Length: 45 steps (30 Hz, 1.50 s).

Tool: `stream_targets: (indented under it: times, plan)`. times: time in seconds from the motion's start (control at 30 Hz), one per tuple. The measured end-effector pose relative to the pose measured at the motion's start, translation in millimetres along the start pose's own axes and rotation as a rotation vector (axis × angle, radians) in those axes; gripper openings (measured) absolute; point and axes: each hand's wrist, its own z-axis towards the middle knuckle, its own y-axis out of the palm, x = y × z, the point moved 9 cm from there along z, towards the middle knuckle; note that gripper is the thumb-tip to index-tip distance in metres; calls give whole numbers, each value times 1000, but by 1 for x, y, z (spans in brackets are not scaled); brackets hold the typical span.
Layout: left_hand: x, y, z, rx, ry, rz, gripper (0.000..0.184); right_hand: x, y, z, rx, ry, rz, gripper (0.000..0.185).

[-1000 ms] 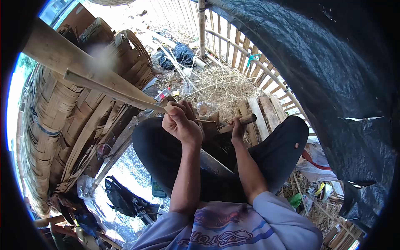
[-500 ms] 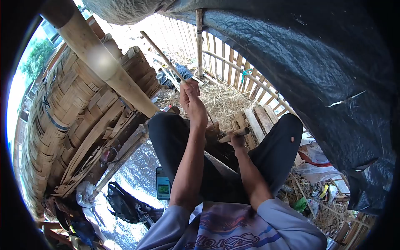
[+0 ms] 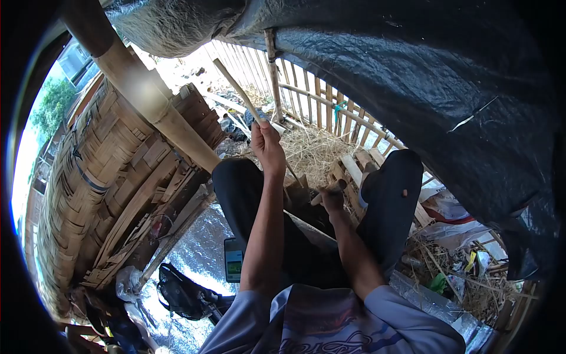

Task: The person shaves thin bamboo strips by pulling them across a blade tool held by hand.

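My left hand [image 3: 269,147] is raised in front of my left knee, its fingers wrapped round a long thin bamboo stick [image 3: 234,85]. The stick's upper part slants up to the left, and a thin length seems to run from below the hand toward the gap between my knees. Lower down, by the inside of my right knee, my right hand [image 3: 333,203] is closed round a wooden-handled tool [image 3: 336,186]. The handle's thick end sticks out past my fingers. Shadow and my hand hide the rest of the tool, so its kind does not show.
A bamboo pole [image 3: 159,109] crosses on the left beside a large woven bamboo panel [image 3: 100,171]. Dark tarp [image 3: 389,65] hangs at the right, near a bamboo fence [image 3: 324,106]. A phone [image 3: 233,259] and black bag [image 3: 183,292] lie on silvery sheeting [image 3: 206,236].
The view has shifted slightly. My left hand and the stick sit a little lower, and the stick's upper end is farther right. The tool in my right hand has turned, showing less of its handle.
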Motion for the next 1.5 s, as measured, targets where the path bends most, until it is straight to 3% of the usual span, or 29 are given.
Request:
stream_targets:
  times: [0.13,0.23,0.3,0.4,0.5,0.57,0.63,0.7,0.77,0.9,1.0,1.1,1.17,1.27,1.37,1.5]
  plan:
    - [-8,2,-2,-30,-54,46,30,10,-5,-1,-8,24,35,40]
    - [-10,5,-1,-56,-39,133,29,-9,-9,11,37,-62,149,30]
    - [-9,1,-2,-19,-7,138,32,-5,-17,2,184,69,370,28]
    - [-9,-3,-4,40,5,186,34,-11,3,16,50,74,437,24]
    - [-5,-2,0,79,39,236,36,-20,14,16,92,2,599,21]
    - [-7,-7,4,100,54,190,37,-8,25,15,61,129,600,20]
    - [-8,-9,9,122,40,214,38,-7,30,22,102,1,540,19]
    - [-5,-13,13,156,79,250,39,4,37,26,35,63,507,17]
    - [-3,-17,18,179,117,290,40,6,37,32,56,-36,480,17]
    - [-1,-26,27,239,185,313,41,-15,34,39,62,-19,386,17]
    - [-13,-34,31,278,89,304,40,-36,37,35,32,-88,328,19]
    - [-20,-30,33,161,144,253,40,-40,49,34,-35,-23,356,20]
    - [-20,-24,30,232,117,296,37,-35,40,34,117,77,454,24]
    - [-26,-21,26,183,131,298,35,-75,28,31,96,152,568,29]
    - [-27,-22,20,221,85,322,32,-119,16,32,12,20,910,33]
    - [-24,-15,20,170,93,359,32,-187,9,2,-159,-171,1020,31]
